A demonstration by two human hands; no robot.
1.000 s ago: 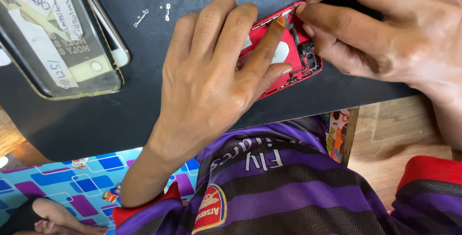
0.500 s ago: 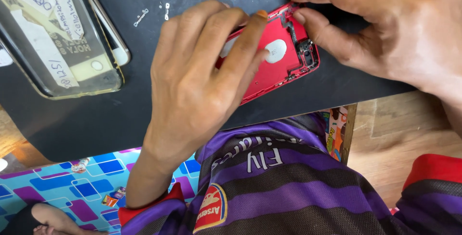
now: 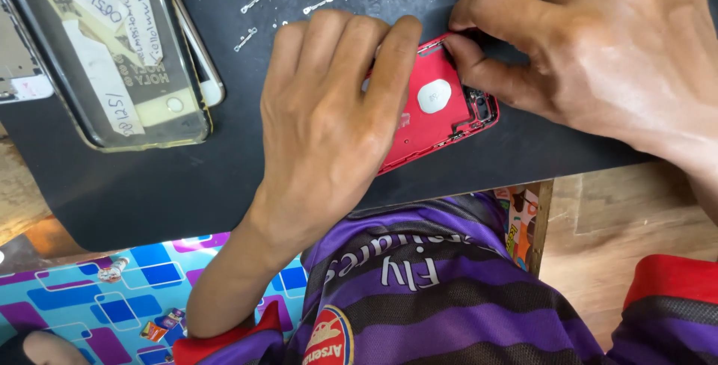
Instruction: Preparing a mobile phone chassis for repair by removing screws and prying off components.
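Lying open, inside up, on the black mat (image 3: 224,185): a red phone housing (image 3: 434,122), stripped of screen and most internals, just right of centre. Pressed flat over its left half, the left hand (image 3: 329,118), fingers extended and together, pinning rather than gripping. Pinching at the housing's upper edge at about 1 o'clock of it, the right hand (image 3: 598,43), thumb and forefinger curled tight; whether anything small sits between them, cannot tell. Exposed in the shell: a white rounded pad (image 3: 434,96) and a dark camera cut-out (image 3: 480,105) at the 3 o'clock corner.

Judging by the bare shell, teardown well advanced; apparently left to deal with, only small parts along the top edge and corner. Scattered at 11 to 12 o'clock on the mat, tiny screws and metal brackets (image 3: 254,0). At 9 o'clock, a bagged phone with paper labels (image 3: 123,58).

Against half a second ago: more of the red interior now uncovered, left fingers drawn back toward 9 o'clock, right hand shifted slightly along the top edge. Against a second ago: housing turned a little, white pad now plainly showing.
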